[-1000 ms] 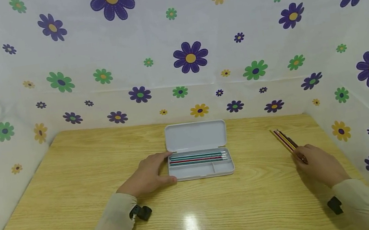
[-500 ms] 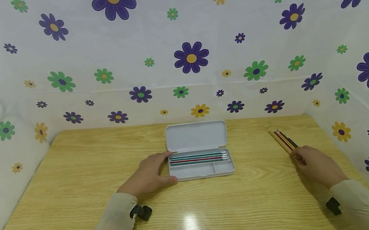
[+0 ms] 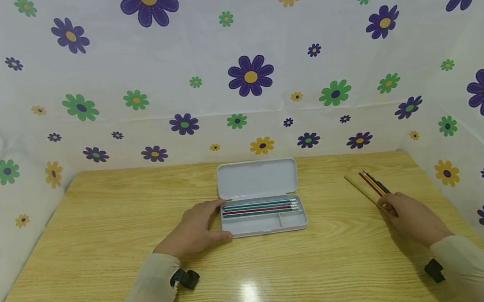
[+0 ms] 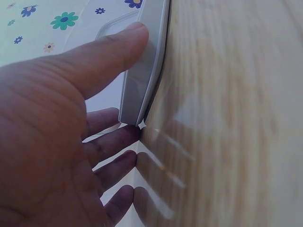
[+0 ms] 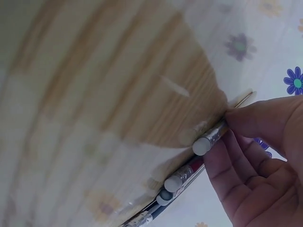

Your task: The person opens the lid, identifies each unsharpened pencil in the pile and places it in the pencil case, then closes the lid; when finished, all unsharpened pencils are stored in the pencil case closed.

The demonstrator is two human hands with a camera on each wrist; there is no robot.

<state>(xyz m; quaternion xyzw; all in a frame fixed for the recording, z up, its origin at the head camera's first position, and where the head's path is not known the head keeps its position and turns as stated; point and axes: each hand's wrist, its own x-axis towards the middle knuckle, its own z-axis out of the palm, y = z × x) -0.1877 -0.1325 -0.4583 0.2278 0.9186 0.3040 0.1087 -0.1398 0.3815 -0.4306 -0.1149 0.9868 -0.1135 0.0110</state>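
Observation:
A light grey pencil case [image 3: 264,225] stands with its lid [image 3: 257,178] raised at the back. Several green and red pencils [image 3: 257,209] lie in its long rear compartment. My left hand [image 3: 191,232] spans the case's left end, its thumb on the front wall and its index finger at the back corner. At the right, my right hand [image 3: 413,216] pinches a yellow pencil [image 3: 359,189] near its eraser end. Beside it, a few other pencils [image 3: 374,184] lie close together on the table, partly hidden by the hand. Their white erasers [image 5: 173,183] show in the right wrist view.
The wooden table [image 3: 261,278] reflects light near the front. A white flowered cloth [image 3: 189,49] walls the table at the back and both sides. Two smaller compartments [image 3: 252,224] run along the case's front.
The yellow pencil has come apart from the bunch, its far end swinging left. My right hand has shifted slightly left with it. The left hand and the case stay put.

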